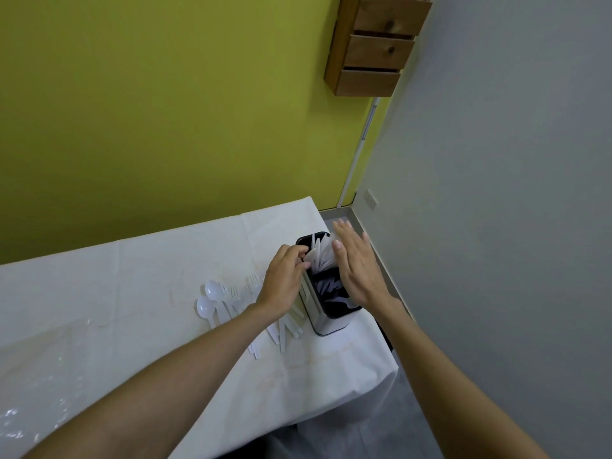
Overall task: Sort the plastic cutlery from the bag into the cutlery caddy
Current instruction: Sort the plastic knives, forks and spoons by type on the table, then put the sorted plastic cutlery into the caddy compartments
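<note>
I am pinching the white cutlery pieces [319, 256] standing in the far compartment of the cutlery caddy [331, 326] with my left hand [284, 283], while my right hand [357, 270] is lying flat, fingers straight, over its right side.

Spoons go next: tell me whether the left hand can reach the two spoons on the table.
Likely yes: the spoons lie uncovered beside the left hand, which must first release the cutlery it pinches.

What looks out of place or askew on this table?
Nothing spilled or broken. The caddy stands close to the right edge of the table, and the white pieces in its far compartment lean instead of standing upright. Spoons and forks lie loose beside it, unsorted.
</note>
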### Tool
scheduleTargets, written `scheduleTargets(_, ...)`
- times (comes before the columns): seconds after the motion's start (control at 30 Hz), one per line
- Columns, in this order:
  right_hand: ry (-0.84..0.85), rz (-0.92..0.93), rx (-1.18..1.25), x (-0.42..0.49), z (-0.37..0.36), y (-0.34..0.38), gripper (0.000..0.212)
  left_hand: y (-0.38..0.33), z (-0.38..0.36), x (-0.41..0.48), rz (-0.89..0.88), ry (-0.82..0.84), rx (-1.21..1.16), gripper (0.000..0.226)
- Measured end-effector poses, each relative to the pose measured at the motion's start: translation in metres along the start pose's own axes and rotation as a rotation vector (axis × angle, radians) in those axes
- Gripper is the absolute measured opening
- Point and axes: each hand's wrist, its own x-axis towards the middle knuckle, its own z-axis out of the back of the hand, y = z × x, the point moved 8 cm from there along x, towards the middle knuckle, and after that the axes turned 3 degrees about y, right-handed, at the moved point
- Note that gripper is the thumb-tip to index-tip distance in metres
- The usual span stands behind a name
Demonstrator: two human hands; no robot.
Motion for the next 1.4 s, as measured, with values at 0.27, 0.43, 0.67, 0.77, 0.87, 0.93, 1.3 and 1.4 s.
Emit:
scheduleTargets(0.27, -0.284, 0.202, 0.105, 0.003, 0.013, 0.058, 0.042, 0.044, 0.051, -0.015, 0.102, -0.164, -0.027, 0.03)
scheduleTargets(0.43, -0.17, 0.275, 0.086, -0.006, -0.043, 0.095, 0.055, 0.105, 0.095, -0.058, 0.274, -0.277, 0.003, 0.029)
scheduleTargets(0.67, 0.458, 0.303, -0.186, -0.047, -0.183, 0.091, 0.047, 0.168, 0.117, -0.122, 0.44, -0.288, 0.027, 0.025)
scheduleTargets(0.77, 0.522, 0.377, -0.285, -0.063, -0.223, 0.089, 0.048, 0.184, 0.117, -0.142, 0.493, -0.278, 0.001, 0.024)
scheduleTargets(0.87, 0.482, 0.377, -0.393, -0.066, -0.241, 0.088, 0.05, 0.196, 0.116, -0.153, 0.525, -0.274, -0.028, 0.022)
scheduleTargets(0.93, 0.47, 0.384, -0.445, -0.069, -0.246, 0.091, 0.053, 0.199, 0.115, -0.157, 0.539, -0.266, -0.038, 0.021)
scheduleTargets(1.3, 0.363, 0.054, -0.202, -0.053, -0.235, 0.098, 0.031, 0.206, 0.1, -0.16, 0.597, -0.145, 0.052, 0.006)
scheduleTargets(1.4, 0.445, -0.163, -0.131, -0.043, -0.239, 0.086, 0.023, 0.212, 0.09, -0.16, 0.691, -0.116, 0.055, 0.014)
